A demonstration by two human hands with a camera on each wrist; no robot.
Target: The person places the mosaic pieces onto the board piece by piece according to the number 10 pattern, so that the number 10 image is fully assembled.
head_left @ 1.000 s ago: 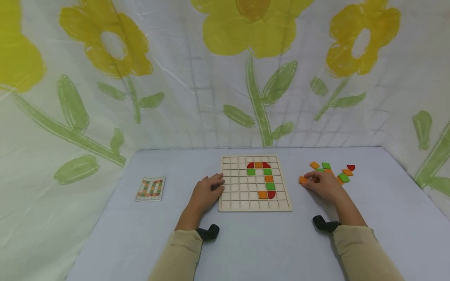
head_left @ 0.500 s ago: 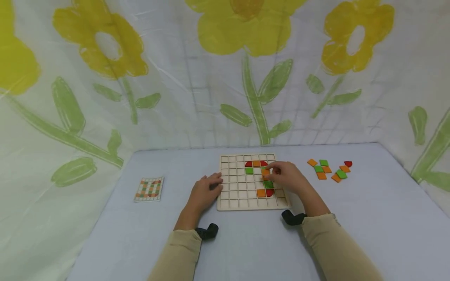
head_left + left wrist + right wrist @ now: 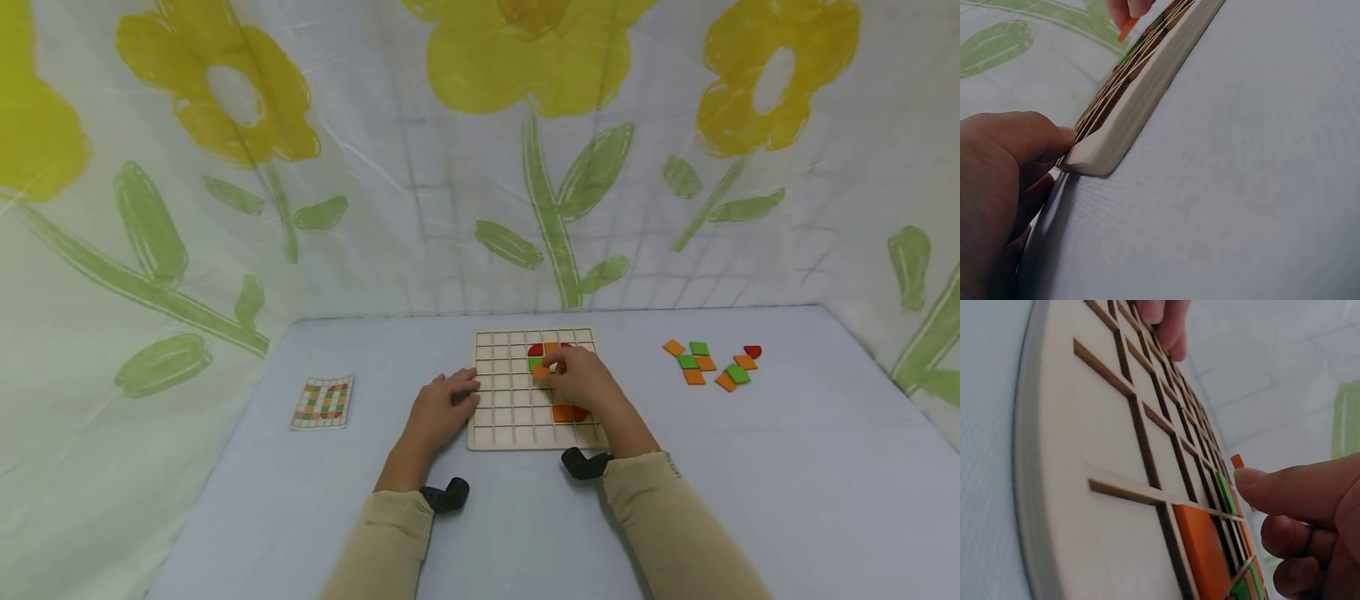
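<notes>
A wooden grid board point(image 3: 502, 435) lies on the table with red, orange and green pieces in some of its cells. The right hand point(image 3: 588, 385) pinches an orange square point(image 3: 542, 374) over the board, just below a green square point(image 3: 535, 363) near the top; in the right wrist view the orange piece point(image 3: 1237, 461) is between thumb and finger, above the surface. Fingers of the left hand point(image 3: 441, 410) rest on the board's left edge, and the left wrist view shows the left thumb point(image 3: 1054, 139) on the rim. The right forearm and hand hide some pieces.
A small card with a coloured grid pattern point(image 3: 322, 403) lies to the left. Loose orange, green and red pieces, among them an orange square point(image 3: 694, 377), are scattered right of the board. A flower-painted sheet hangs behind the table.
The right hand has carried an orange square leftward from the loose pieces to above the board, passing over its right-hand column. The left hand has stayed at the board's left edge.
</notes>
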